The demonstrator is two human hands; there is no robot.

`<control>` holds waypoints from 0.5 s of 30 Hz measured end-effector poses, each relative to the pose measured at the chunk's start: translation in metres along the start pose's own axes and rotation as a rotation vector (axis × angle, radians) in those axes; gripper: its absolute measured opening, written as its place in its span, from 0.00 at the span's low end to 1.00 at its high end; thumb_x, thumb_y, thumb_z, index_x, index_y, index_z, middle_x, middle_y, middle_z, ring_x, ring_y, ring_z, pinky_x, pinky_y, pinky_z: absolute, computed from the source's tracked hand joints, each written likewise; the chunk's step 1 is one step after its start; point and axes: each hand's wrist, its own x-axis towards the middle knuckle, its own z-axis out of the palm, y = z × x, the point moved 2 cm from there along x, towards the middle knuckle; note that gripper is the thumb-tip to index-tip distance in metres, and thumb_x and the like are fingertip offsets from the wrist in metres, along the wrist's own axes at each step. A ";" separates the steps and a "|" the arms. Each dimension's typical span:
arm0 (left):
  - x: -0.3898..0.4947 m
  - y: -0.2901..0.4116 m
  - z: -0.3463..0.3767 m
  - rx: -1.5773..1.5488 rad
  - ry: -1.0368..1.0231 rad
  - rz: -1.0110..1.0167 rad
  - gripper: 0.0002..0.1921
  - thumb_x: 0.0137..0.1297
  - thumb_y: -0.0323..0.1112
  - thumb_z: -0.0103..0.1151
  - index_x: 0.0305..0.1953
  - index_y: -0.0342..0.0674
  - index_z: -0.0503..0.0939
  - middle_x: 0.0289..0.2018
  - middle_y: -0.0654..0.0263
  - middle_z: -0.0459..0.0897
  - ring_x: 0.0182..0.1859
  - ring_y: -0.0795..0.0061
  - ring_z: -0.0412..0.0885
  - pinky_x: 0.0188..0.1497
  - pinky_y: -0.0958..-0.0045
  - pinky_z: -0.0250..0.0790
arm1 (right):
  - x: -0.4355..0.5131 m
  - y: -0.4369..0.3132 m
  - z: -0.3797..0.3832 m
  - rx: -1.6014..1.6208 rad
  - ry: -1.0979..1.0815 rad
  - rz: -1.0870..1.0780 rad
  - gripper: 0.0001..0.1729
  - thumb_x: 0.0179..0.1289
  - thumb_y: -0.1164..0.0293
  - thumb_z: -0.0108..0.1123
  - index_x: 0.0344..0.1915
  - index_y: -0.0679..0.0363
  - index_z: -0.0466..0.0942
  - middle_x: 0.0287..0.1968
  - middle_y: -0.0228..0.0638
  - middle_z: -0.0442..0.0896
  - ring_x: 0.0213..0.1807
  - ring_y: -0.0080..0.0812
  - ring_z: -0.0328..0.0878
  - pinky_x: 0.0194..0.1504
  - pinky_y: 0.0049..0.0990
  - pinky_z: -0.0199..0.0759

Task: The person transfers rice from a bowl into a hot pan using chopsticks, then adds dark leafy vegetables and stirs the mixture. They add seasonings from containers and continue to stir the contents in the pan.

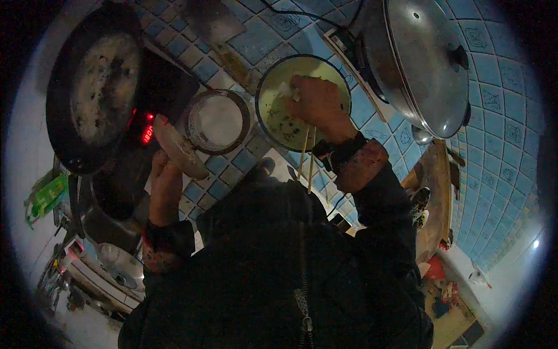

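My left hand (165, 187) grips a pale, elongated thing (185, 152) with a whitish surface; its exact kind is unclear in the dim light. It slants beside a round container of white powder or paste (218, 120). Inside a yellowish bowl with a dark rim (274, 115), my right hand (318, 102) is bent downward with curled fingers. A whitish bit (285, 90) shows at those fingers, but their grip is partly hidden. Dark flecks lie on the bowl's bottom. A pair of chopsticks (307, 168) sticks out over the near rim, beneath my right wrist.
On the left, a black frying pan (65, 109) holding pale, dark-speckled food sits on a cooker with a lit red display (148, 133). A large lidded pot (429, 70) stands at right. Blue tiles (255, 43) cover the worktop. A green packet (50, 198) lies far left.
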 end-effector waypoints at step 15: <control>0.008 0.032 0.079 0.397 -0.217 0.069 0.11 0.63 0.37 0.46 0.30 0.36 0.74 0.21 0.74 0.67 0.26 0.84 0.62 0.29 0.79 0.53 | -0.039 -0.028 -0.114 1.520 -0.288 0.027 0.16 0.61 0.72 0.50 0.48 0.68 0.71 0.34 0.41 0.80 0.37 0.31 0.79 0.42 0.30 0.71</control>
